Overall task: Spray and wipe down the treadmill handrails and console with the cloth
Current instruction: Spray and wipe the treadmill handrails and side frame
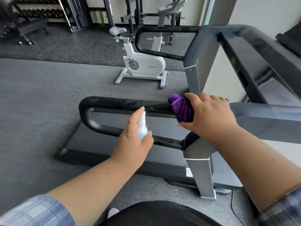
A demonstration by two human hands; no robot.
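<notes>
**Cloth on the near handrail, spray bottle held beside it**

Nearest the camera, two bare forearms reached forward out of plaid sleeves (37, 211). The left hand (133, 141) had its grip clamped on a small white spray bottle (142, 126), fingers curled round the body and the forefinger lifted to the top of the nozzle. The bottle stood nearly upright, just in front of the near handrail (123, 106), a glossy black loop that ran leftward from the treadmill's grey upright (199, 170).

The right hand (210, 115) had its grip clamped over a bunched purple cloth (182, 110), pressing it onto the top bar of that same handrail, close to where the bar met the grey frame. The cloth wrapped over the bar, with folds showing to the left of the fingers and a little purple edge showing past the knuckles on the right.

Beyond the near handrail lay the dark treadmill deck (114, 139), and across it stood the far handrail (154, 41), a matching black loop joined to the far grey upright. The grey crossbar (254, 46) of the console end ran off to the right.

Farther back, on the speckled gym floor (48, 95), stood a white exercise bike (143, 62). Behind it were black weight racks (101, 12) against the wall.
</notes>
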